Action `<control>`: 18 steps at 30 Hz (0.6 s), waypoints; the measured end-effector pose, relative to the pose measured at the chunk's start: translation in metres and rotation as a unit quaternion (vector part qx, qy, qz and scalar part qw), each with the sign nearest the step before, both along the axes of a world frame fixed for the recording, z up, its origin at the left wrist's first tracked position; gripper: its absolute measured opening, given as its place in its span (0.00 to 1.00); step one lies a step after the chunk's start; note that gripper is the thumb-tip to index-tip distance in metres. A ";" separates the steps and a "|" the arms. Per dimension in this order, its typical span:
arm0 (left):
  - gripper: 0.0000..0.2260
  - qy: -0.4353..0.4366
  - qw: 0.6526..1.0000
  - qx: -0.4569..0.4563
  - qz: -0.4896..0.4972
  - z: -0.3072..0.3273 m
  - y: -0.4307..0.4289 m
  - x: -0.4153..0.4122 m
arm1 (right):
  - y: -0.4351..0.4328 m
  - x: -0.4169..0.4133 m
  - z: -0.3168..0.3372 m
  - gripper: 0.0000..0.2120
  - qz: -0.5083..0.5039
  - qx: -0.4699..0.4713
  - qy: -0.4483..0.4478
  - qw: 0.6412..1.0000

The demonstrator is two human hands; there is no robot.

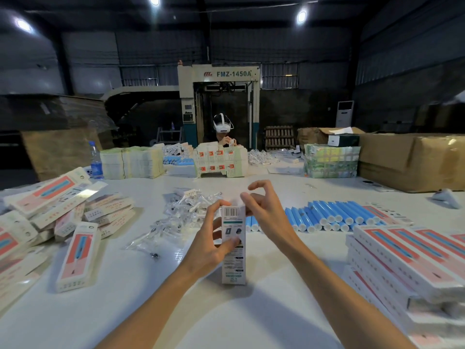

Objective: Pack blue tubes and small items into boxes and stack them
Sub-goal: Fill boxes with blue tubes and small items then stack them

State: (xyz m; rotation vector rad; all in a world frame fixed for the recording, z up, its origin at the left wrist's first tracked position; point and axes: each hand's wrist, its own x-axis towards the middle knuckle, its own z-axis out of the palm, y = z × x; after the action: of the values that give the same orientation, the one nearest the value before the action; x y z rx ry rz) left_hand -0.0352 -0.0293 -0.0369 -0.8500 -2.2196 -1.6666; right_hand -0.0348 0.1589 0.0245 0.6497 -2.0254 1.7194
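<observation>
A narrow white printed cardboard box (pixel 233 260) is stood upright at the centre of the white table (pixel 226 313) and is grasped around its middle by the left hand (pixel 216 239). The right hand (pixel 261 207) is held with curled fingers at the box's top end; whether the flap is pinched cannot be told. A row of blue plastic tubes (pixel 334 215) is laid just behind.

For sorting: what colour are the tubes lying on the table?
The tubes are blue with white caps; head view.

- "FMZ-1450A", blue letters beside a red logo, on the beige gantry-shaped machine (pixel 218 74) at twelve o'clock.
- Barcode atop the narrow white cardboard box (pixel 233 248) at six o'clock; smaller print unreadable.
</observation>
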 end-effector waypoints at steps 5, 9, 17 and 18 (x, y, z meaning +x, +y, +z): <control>0.36 -0.001 1.000 -0.002 0.001 -0.001 -0.002 -0.002 | 0.005 -0.012 0.016 0.03 0.037 0.088 0.011 0.995; 0.36 -0.003 1.000 -0.011 0.010 0.000 -0.002 -0.002 | 0.010 -0.013 0.012 0.04 -0.019 0.142 0.079 0.986; 0.35 0.000 1.000 -0.019 0.013 0.004 -0.002 0.004 | 0.012 -0.006 0.004 0.06 -0.018 0.162 0.075 0.984; 0.35 0.002 1.000 -0.019 0.010 0.004 -0.002 0.005 | 0.011 -0.004 0.005 0.07 -0.011 0.141 0.066 0.988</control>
State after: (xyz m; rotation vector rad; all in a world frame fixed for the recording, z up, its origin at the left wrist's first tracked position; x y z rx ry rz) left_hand -0.0303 -0.0315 -0.0326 -0.8359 -2.2570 -1.6176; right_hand -0.0388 0.1696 0.0292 0.8048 -2.1913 1.3498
